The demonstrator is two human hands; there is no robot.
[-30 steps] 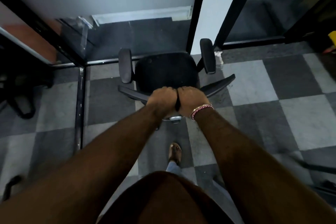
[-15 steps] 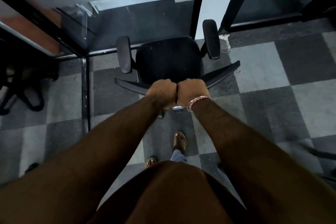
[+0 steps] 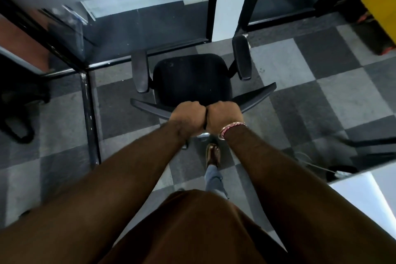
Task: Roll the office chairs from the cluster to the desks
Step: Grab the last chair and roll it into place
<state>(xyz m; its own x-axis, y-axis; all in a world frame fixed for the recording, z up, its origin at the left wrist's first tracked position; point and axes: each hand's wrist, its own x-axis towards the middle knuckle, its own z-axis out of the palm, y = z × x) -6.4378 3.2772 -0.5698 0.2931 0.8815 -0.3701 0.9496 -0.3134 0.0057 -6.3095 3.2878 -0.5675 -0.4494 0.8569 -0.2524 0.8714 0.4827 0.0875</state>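
Head view looks down on a black chair standing on the checkered floor, its seat facing away from the person. Both hands sit side by side on the top edge of the backrest, knuckles touching. The left hand is curled into a fist over the edge, and the right hand, with a red and white band at its wrist, is curled over it the same way. The two armrests stick out on either side of the seat, the right one close to the white pillar. The front of the seat lies near the black frame of a glass partition. One sandalled foot shows just behind the chair's base.

Compared with half a second ago, the grip has not changed, but the chair now sits further right in view, with its right armrest nearer the pillar's foot. A yellow object has come into sight at the upper right, and a white tabletop corner has appeared at the lower right. The dark chair at the far left has slid closer to the edge. Only one foot shows now, where two showed before.
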